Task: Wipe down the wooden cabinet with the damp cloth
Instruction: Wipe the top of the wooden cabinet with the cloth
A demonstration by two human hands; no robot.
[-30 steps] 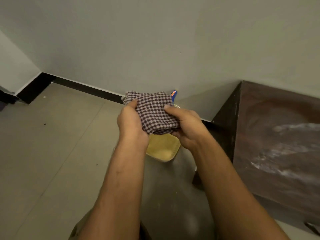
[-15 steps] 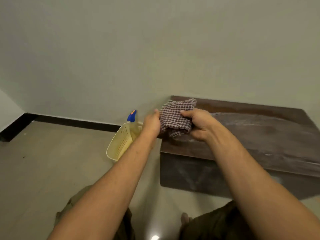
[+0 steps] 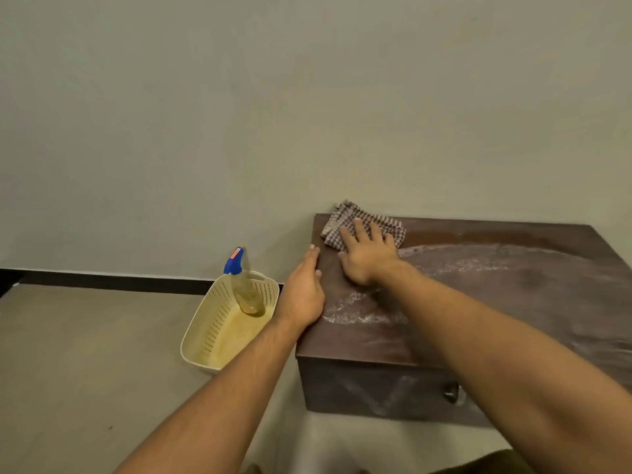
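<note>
The low dark wooden cabinet [image 3: 513,302] stands against the wall, its top streaked with pale dust. A folded checked cloth [image 3: 345,222] lies at the top's far left corner. My right hand [image 3: 367,256] presses flat on the cloth, fingers spread over it. My left hand [image 3: 304,292] rests on the cabinet's left edge, holding nothing, fingers straight and close together.
A cream perforated plastic basket [image 3: 212,333] sits on the floor just left of the cabinet, with a spray bottle [image 3: 239,282] with a blue head leaning inside. The wall with its black skirting runs behind. A small knob [image 3: 451,393] shows on the cabinet's front.
Both hands carried the cloth from above the basket over to the cabinet. The left hand let go and settled on the cabinet's edge; the right hand laid the cloth flat on the far corner.
</note>
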